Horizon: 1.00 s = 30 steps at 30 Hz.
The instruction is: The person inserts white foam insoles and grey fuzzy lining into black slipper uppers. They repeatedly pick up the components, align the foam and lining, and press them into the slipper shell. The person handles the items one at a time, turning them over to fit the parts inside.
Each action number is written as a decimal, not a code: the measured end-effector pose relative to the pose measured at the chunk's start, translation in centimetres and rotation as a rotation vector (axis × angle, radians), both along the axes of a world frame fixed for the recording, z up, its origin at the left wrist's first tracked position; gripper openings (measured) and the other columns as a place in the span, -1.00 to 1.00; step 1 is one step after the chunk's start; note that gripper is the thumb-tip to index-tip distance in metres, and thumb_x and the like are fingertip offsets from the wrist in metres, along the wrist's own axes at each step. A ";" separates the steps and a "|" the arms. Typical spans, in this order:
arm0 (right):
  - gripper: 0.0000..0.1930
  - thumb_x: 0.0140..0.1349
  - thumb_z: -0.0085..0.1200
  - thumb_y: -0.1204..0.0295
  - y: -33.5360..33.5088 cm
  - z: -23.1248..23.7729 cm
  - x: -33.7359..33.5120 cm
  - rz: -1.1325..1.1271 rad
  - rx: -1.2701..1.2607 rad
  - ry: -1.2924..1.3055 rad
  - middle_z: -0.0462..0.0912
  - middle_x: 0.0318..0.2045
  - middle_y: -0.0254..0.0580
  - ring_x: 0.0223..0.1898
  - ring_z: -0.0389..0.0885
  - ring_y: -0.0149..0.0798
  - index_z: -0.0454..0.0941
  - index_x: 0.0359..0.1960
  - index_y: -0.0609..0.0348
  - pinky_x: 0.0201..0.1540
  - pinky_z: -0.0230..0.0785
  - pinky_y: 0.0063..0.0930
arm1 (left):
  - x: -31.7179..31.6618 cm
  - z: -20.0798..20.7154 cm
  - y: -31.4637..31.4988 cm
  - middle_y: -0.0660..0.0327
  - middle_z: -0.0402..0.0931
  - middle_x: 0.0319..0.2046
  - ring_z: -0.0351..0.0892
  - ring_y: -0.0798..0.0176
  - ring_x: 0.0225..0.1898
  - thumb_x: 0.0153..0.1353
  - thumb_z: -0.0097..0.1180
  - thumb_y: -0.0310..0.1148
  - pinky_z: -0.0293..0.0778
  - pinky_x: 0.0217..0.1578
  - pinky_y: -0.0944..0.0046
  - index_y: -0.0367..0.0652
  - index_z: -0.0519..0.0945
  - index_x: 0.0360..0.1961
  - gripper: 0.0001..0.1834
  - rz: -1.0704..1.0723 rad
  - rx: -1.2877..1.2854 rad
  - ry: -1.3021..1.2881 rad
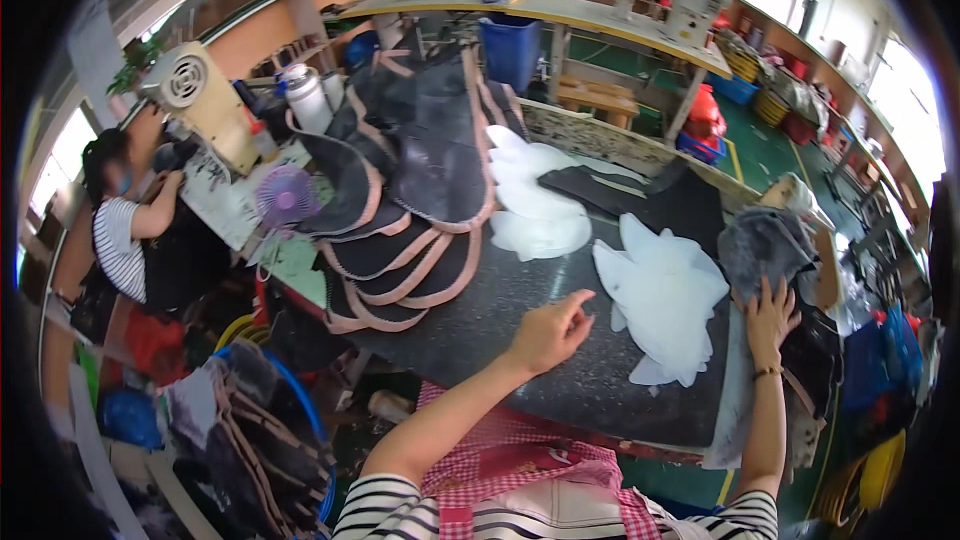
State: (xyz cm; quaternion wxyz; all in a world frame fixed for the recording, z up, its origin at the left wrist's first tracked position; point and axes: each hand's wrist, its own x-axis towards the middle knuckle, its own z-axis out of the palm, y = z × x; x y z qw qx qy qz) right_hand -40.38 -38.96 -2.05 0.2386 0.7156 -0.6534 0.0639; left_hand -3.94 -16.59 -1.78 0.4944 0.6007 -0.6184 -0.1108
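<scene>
My left hand (pixel 553 332) hovers over the dark worktable, its index finger out and the others loosely bent, with nothing visible in it. To its right lies a pile of white, leaf-shaped cut pieces (pixel 660 290). My right hand (pixel 771 318), fingers spread, rests against the lower edge of a crumpled dark grey cloth (pixel 765 245) at the table's right side. A second group of white pieces (pixel 540 205) sits farther back. Beside it is a flat black piece (pixel 620 192). On the left, black panels with pinkish-tan edging (pixel 420 155) are stacked and overlap the table edge.
Left of the stack stand a purple fan (pixel 287 196), a white flask (pixel 306 98) and a cream sewing machine (pixel 200 105), where another person (pixel 130 220) sits. A blue bin (pixel 510 52) stands behind the table. Below left, a blue-rimmed basket (pixel 328 460) holds dark pieces.
</scene>
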 end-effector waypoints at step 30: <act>-0.53 -0.29 0.41 0.23 2.6 6.2 17.3 0.477 0.755 -0.480 0.65 -0.43 0.01 -0.38 0.64 -0.23 0.62 -0.38 0.35 -0.37 0.48 -0.38 | 6.4 1.8 13.1 0.04 0.52 -0.11 0.51 0.07 -0.05 0.15 0.22 -0.46 0.37 0.03 0.16 -0.32 0.40 0.02 -0.58 0.700 0.049 -0.105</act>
